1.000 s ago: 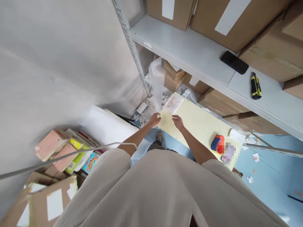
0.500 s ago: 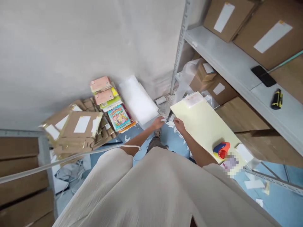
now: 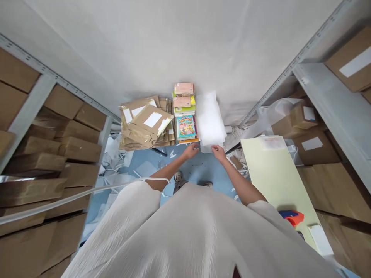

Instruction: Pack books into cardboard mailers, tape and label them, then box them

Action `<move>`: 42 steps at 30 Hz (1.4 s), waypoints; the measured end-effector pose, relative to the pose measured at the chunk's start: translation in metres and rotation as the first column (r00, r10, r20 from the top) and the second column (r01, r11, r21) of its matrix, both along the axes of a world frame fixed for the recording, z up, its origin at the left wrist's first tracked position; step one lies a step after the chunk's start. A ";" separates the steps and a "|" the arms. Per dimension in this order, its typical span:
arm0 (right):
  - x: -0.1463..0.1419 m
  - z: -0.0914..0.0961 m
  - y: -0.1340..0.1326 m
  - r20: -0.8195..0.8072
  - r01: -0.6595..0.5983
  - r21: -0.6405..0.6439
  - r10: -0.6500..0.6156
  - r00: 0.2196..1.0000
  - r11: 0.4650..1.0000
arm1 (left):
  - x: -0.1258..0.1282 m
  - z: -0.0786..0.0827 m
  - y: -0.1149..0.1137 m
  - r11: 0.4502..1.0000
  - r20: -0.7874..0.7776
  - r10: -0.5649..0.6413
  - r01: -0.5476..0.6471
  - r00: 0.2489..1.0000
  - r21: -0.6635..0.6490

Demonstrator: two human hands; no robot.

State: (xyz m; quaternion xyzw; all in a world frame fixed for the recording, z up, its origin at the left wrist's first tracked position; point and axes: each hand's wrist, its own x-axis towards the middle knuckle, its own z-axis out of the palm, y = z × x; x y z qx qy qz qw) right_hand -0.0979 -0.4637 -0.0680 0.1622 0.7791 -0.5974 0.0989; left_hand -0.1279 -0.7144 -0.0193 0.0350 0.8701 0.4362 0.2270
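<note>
My left hand (image 3: 191,150) hovers at the front of a stack of books (image 3: 186,127), beside its lower right corner. The fingers are loosely bent and apart, and nothing shows in them. Close to the front edge of a pile of white foam sheets (image 3: 209,119) is my right hand (image 3: 219,152), its fingers likewise loosely bent and apart. Whether its fingertips touch the sheets I cannot tell. The top book has a colourful blue cover, and smaller pink booklets (image 3: 182,101) lie behind it.
Flattened cardboard (image 3: 152,119) is piled left of the books. A pale yellow table (image 3: 269,166) at right bears a red and blue tape dispenser (image 3: 294,217). Shelves with brown boxes (image 3: 81,148) stand on both sides. Paper scraps litter the blue floor (image 3: 199,170). A white cord (image 3: 95,189) crosses at left.
My view and body have turned left, so the books and foam sheets now lie straight ahead and the yellow table sits farther right. Both hands have moved from the table's side to the piles.
</note>
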 end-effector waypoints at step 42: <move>-0.140 0.013 -0.357 0.034 -0.045 -0.011 0.045 0.998 0.999 | -0.148 -0.010 -0.407 0.920 -0.275 0.254 -0.320 0.927 -0.228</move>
